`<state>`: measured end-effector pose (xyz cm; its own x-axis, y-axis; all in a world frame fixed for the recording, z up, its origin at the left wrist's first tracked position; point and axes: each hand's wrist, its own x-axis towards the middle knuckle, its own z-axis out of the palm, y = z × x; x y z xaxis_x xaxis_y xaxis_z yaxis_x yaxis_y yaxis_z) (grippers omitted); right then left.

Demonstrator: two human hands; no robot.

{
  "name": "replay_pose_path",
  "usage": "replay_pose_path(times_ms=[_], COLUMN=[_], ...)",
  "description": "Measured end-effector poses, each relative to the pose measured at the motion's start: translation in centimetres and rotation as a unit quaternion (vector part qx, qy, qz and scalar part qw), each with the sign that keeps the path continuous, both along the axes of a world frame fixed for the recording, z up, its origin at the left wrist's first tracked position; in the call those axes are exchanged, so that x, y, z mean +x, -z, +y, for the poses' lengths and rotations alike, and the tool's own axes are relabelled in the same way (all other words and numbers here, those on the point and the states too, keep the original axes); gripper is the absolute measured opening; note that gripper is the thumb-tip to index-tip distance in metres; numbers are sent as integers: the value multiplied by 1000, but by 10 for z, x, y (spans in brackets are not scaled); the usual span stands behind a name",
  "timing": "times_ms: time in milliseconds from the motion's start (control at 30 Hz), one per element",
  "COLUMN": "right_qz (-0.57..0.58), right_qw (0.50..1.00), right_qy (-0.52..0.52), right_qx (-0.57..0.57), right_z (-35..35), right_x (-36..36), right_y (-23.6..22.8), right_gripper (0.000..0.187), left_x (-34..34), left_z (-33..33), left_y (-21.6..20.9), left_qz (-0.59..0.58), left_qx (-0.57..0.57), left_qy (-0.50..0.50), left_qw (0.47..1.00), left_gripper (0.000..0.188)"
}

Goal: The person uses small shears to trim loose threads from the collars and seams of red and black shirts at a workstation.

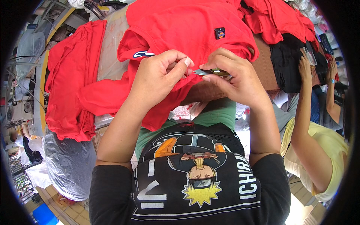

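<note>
My right hand (234, 73) holds a pair of thread snips (201, 72), their pointed metal blades aimed left toward my left fingertips. Thumb and finger of my left hand (161, 75) are pinched together close to the blade tips. Whatever lies in that pinch is too fine to make out. Beneath and beyond both hands spreads a red garment (180, 32) with a dark label (220, 33) and a dark-and-white patch (143, 54) near the left wrist. Part of the red cloth hangs over the near table edge toward my lap.
Another folded red garment (73, 82) drapes over the table at left, above a clear plastic-wrapped bundle (69, 165). More red cloth (277, 20) and black cloth (287, 62) lie at the right. A co-worker in a yellow top (317, 150) reaches over the black cloth.
</note>
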<state>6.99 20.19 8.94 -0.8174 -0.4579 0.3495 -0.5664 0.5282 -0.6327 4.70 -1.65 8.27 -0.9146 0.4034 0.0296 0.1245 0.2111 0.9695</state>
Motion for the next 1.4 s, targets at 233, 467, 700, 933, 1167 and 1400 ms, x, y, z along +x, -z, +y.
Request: replay_pose_path(times_ms=[233, 467, 700, 933, 1167, 1400], right_qz=[-11, 14, 7, 4, 25, 23], right_qw=[1000, 1000, 1000, 1000, 999, 999], right_qy=[3, -8, -23, -11, -16, 33], right_qx=[11, 0, 6, -15, 35, -24], right_z=[0, -1, 0, 4, 0, 8], right_x=[0, -1, 0, -3, -2, 5], right_y=[-1, -1, -4, -3, -10, -8], right_gripper=[20, 21, 20, 19, 19, 25], left_x=[3, 3, 0, 2, 6, 16], left_z=[2, 3, 3, 3, -1, -60], left_y=[-4, -8, -5, -8, -25, -78], left_qz=[-4, 9, 7, 11, 119, 299], left_qx=[-8, -42, -38, -42, -113, 42], left_qy=[1, 4, 11, 10, 25, 202], left_qw=[1000, 999, 999, 999, 986, 932], left_gripper=[19, 20, 21, 21, 29, 61])
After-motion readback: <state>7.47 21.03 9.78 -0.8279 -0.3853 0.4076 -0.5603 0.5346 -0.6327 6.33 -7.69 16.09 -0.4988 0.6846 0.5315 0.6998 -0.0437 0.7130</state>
